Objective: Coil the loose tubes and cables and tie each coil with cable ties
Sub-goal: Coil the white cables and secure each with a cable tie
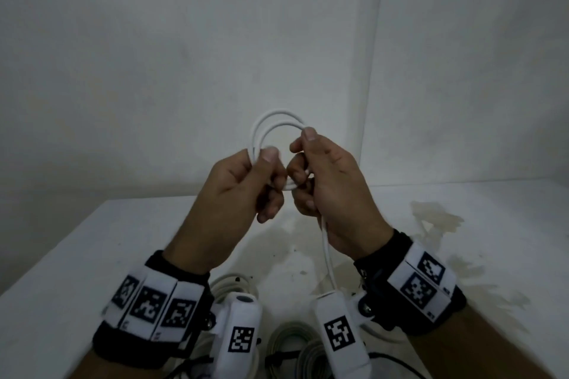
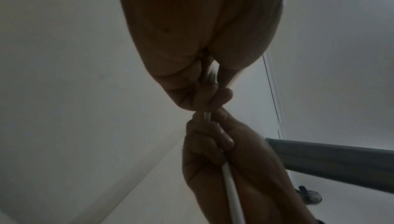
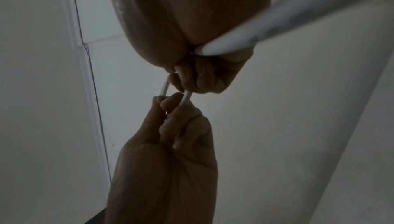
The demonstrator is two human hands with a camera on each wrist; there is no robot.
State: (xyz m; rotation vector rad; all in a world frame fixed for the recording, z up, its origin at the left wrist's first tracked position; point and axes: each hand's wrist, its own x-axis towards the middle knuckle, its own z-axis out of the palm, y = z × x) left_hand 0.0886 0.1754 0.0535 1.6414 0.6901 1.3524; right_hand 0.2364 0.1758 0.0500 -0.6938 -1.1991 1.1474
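A thin white cable (image 1: pixel 271 123) is wound into a small coil of two or three loops, held up in the air above the white table (image 1: pixel 77 249). My left hand (image 1: pixel 246 181) pinches the coil's left side between thumb and fingers. My right hand (image 1: pixel 326 175) grips the coil's right side, and the loose tail (image 1: pixel 327 252) runs down out of that fist toward the table. In the left wrist view the cable (image 2: pixel 231 192) passes through the right hand (image 2: pixel 213 143). In the right wrist view two strands (image 3: pixel 185 99) bridge the two hands.
Near the table's front edge lie other coiled cables: a white coil (image 1: pixel 228 286) under my left wrist and a grey coil (image 1: pixel 295 344) between the wrists. A thin black cable (image 1: pixel 391 358) trails at the lower right. Yellowish stains (image 1: pixel 437 215) mark the tabletop. White walls stand close behind.
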